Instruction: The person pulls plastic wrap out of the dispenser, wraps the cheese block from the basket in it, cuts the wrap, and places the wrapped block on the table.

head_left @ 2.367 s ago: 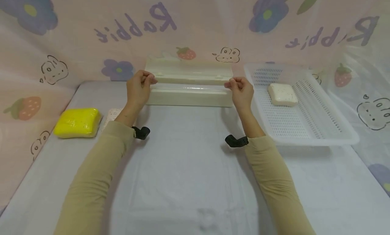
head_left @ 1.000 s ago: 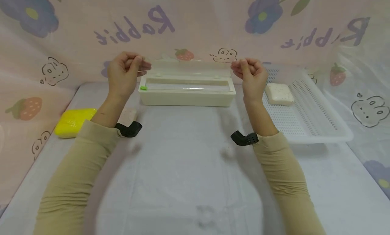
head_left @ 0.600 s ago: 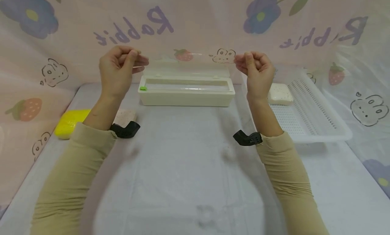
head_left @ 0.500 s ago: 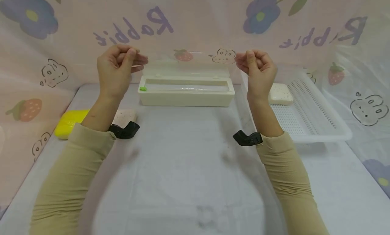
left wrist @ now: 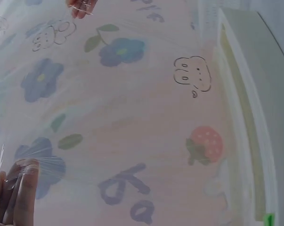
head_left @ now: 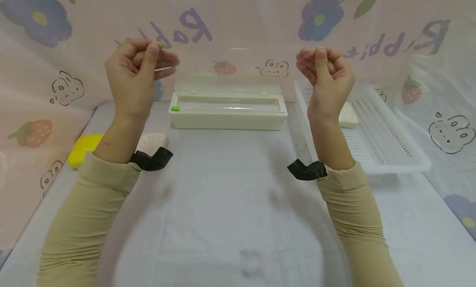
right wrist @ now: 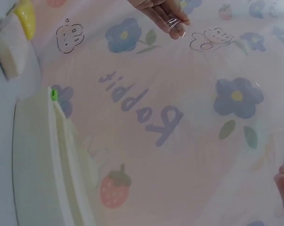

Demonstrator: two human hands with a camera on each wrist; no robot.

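Observation:
Clear cling film (left wrist: 47, 162) is stretched between my two raised hands, nearly invisible except for creases and glints. My left hand (head_left: 135, 74) pinches one corner between thumb and forefinger, other fingers extended. My right hand (head_left: 329, 80) pinches the opposite corner the same way. Below and between them, a cream cling film dispenser (head_left: 227, 120) stands on the table with its translucent lid (head_left: 228, 87) tipped back. A shiny film roll shows in its slot, and a green slider (head_left: 175, 108) sits at the left end.
A white perforated basket (head_left: 401, 169) at the right holds a speckled off-white block (head_left: 348, 115), partly behind my right hand. Near my left forearm lie a yellow wrapped block (head_left: 82, 151) and a pinkish speckled block (head_left: 153, 141). A printed curtain (head_left: 245, 14) hangs behind.
Both hands have risen from the dispenser's lid area and spread apart, drawing the film up with them. The dispenser and the blocks have stayed put.

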